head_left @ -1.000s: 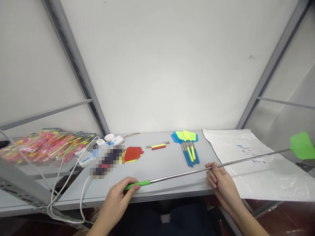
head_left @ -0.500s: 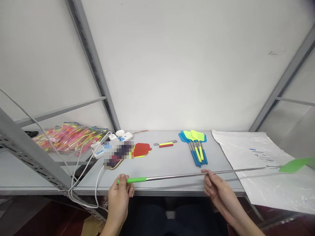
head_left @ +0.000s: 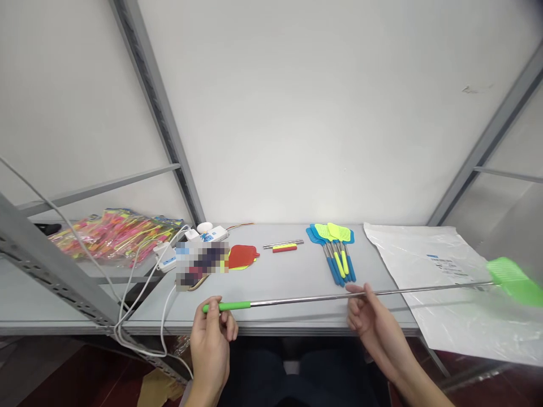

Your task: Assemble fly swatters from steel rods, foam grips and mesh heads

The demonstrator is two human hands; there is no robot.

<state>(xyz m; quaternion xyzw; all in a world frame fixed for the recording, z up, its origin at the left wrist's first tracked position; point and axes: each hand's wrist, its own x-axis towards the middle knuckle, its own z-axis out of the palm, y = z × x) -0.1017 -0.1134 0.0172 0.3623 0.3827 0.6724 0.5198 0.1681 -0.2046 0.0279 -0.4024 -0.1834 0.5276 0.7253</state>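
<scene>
An extended telescopic fly swatter [head_left: 314, 297] stretches across the table front, with a green grip at the left and a green head [head_left: 515, 279] at the far right. My left hand [head_left: 211, 339] pinches the green grip. My right hand [head_left: 369, 317] holds the steel rod near its middle with thumb and fingers. The rod lies almost level above the grey table [head_left: 280, 280].
Several blue and yellow swatters [head_left: 335, 249] lie at the back, with a red swatter head [head_left: 242, 256] and short rods [head_left: 283, 246] to their left. A white plastic bag [head_left: 445, 282] covers the right side. Power strips and cables [head_left: 169, 257] and bagged colourful swatters [head_left: 114, 234] sit left.
The swatter went from tilted up at the right to nearly level. Its green head dropped, then turned flatter toward me. My head turned left and both hands shifted slightly.
</scene>
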